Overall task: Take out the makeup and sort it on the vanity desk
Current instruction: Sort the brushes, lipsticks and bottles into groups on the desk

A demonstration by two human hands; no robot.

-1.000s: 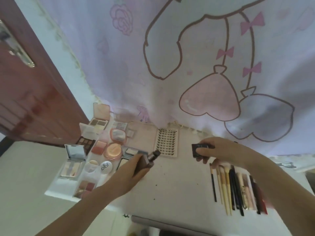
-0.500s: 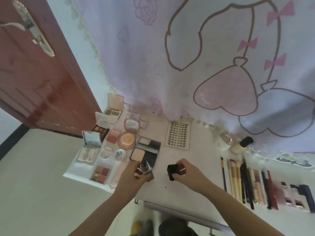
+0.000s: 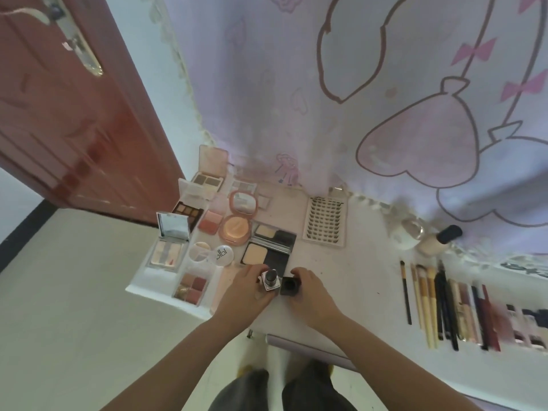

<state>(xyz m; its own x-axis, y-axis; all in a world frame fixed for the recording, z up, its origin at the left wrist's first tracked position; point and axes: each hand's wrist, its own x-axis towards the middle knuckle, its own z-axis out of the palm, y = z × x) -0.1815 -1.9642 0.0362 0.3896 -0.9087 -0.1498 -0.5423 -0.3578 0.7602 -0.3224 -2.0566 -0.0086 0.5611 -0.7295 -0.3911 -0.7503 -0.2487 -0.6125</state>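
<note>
My left hand (image 3: 247,295) grips an uncapped lipstick (image 3: 270,279) with a silver square base, held upright above the front of the white vanity desk (image 3: 355,292). Right beside it, my right hand (image 3: 308,292) pinches the lipstick's black square cap (image 3: 289,286), its open end facing up. The cap and the lipstick sit side by side, almost touching. Several open palettes and compacts (image 3: 237,229) lie sorted at the desk's left. A row of brushes and pencils (image 3: 439,307) lies at the right.
A false-lash tray (image 3: 325,222) lies at the desk's back middle. A round jar (image 3: 410,232) and a foundation bottle (image 3: 439,240) sit at the back right. A printed curtain (image 3: 355,99) hangs behind. A red door (image 3: 65,114) stands at left. A desk edge runs near my knees.
Both hands came back toward the desk's front and closer together. The lipstick turned upright and the cap now sits right beside it. The view tilted further down.
</note>
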